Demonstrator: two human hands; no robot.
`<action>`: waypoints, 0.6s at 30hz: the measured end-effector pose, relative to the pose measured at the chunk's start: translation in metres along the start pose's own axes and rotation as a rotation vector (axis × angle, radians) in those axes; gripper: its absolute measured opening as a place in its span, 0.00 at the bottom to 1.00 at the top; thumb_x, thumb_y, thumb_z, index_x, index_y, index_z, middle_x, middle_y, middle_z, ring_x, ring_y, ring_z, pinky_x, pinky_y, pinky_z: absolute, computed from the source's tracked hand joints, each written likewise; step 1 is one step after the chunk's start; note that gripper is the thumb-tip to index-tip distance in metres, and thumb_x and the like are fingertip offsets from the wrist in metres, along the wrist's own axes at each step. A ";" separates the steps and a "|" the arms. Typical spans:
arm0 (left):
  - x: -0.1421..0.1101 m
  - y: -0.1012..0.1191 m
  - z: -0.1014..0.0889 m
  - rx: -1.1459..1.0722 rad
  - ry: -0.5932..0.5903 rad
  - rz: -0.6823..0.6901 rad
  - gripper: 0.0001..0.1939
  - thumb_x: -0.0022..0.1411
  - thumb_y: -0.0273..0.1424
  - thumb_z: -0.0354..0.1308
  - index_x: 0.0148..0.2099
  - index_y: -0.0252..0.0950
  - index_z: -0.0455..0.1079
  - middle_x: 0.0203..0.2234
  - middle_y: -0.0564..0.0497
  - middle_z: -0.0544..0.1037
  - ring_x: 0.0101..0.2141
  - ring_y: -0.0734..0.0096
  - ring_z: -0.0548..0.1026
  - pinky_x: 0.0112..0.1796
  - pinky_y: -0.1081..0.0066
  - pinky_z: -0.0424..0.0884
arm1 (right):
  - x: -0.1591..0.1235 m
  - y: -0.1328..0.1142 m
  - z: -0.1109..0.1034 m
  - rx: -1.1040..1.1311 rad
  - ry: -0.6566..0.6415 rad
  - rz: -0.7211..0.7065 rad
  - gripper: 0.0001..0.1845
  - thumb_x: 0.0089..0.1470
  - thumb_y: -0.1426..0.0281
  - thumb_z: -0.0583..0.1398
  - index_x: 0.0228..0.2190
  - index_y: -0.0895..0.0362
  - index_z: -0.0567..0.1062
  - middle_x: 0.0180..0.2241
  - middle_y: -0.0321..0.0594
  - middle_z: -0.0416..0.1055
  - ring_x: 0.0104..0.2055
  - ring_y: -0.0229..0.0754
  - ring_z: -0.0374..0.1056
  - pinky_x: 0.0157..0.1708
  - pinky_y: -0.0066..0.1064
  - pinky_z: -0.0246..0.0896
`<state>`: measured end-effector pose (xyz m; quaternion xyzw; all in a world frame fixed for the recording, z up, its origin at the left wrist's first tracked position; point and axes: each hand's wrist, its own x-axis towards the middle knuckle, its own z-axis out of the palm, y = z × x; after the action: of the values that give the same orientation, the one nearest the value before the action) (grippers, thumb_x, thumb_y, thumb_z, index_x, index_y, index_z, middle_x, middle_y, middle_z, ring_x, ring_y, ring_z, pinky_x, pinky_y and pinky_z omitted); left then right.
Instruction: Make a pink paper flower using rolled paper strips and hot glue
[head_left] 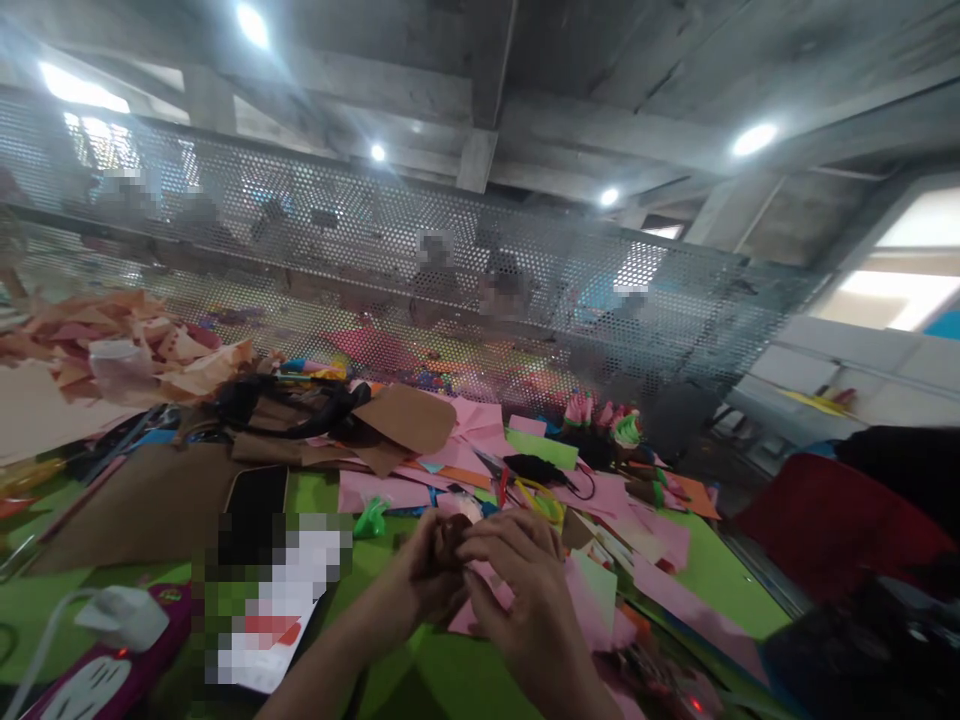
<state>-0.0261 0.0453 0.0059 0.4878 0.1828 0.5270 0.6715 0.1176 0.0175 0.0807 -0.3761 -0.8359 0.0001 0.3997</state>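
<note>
My left hand [424, 578] is closed round a small, dark brown, crumpled-looking piece [454, 532] above the green tabletop. I cannot make out its exact kind. From the right, my right hand [521, 570] curves its fingers over the same piece, fingertips against it and thumb below. Part of the piece is hidden by my fingers. Pink paper [480, 600] lies under and beside my hands. A crumpled green bit [370, 518] sits to the left, and a yellow looped thing [544, 502] is just behind my right hand.
Left of me lie a lit phone [277, 610], a dark phone [256, 498] and a purple power strip [112, 650] with a white plug. Brown paper [150, 510] and peach scraps [105, 340] spread further back. A perforated metal screen [375, 260] borders the table. A red chair [862, 530] stands right.
</note>
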 end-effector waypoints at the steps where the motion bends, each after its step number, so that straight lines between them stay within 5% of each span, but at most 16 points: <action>1: 0.001 0.000 0.001 0.042 0.008 0.042 0.17 0.55 0.32 0.65 0.43 0.40 0.62 0.32 0.55 0.65 0.32 0.74 0.64 0.33 0.75 0.63 | 0.000 -0.001 0.001 -0.005 -0.007 -0.004 0.13 0.49 0.82 0.60 0.33 0.52 0.75 0.35 0.37 0.76 0.43 0.47 0.64 0.42 0.39 0.56; 4: 0.004 -0.001 0.002 0.154 0.026 0.139 0.14 0.56 0.31 0.63 0.42 0.38 0.62 0.32 0.54 0.66 0.33 0.72 0.65 0.38 0.72 0.63 | -0.001 -0.005 0.004 -0.022 -0.037 0.012 0.11 0.51 0.81 0.61 0.33 0.53 0.74 0.35 0.37 0.76 0.41 0.47 0.64 0.41 0.38 0.56; 11: 0.002 -0.012 -0.006 0.353 0.131 0.138 0.09 0.53 0.25 0.61 0.33 0.38 0.63 0.24 0.58 0.62 0.27 0.74 0.59 0.32 0.74 0.60 | 0.000 -0.013 0.008 -0.062 -0.103 0.038 0.10 0.50 0.81 0.59 0.32 0.53 0.73 0.33 0.37 0.75 0.40 0.47 0.63 0.41 0.40 0.54; 18: 0.002 -0.003 0.004 0.074 0.042 0.085 0.11 0.52 0.24 0.62 0.37 0.37 0.64 0.28 0.56 0.67 0.31 0.73 0.64 0.33 0.75 0.62 | -0.002 -0.012 0.008 -0.045 -0.029 0.005 0.11 0.52 0.79 0.58 0.34 0.52 0.74 0.34 0.37 0.75 0.42 0.48 0.64 0.42 0.40 0.54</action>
<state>-0.0203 0.0456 0.0055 0.5086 0.1952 0.5580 0.6259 0.1048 0.0100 0.0776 -0.3872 -0.8403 -0.0121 0.3792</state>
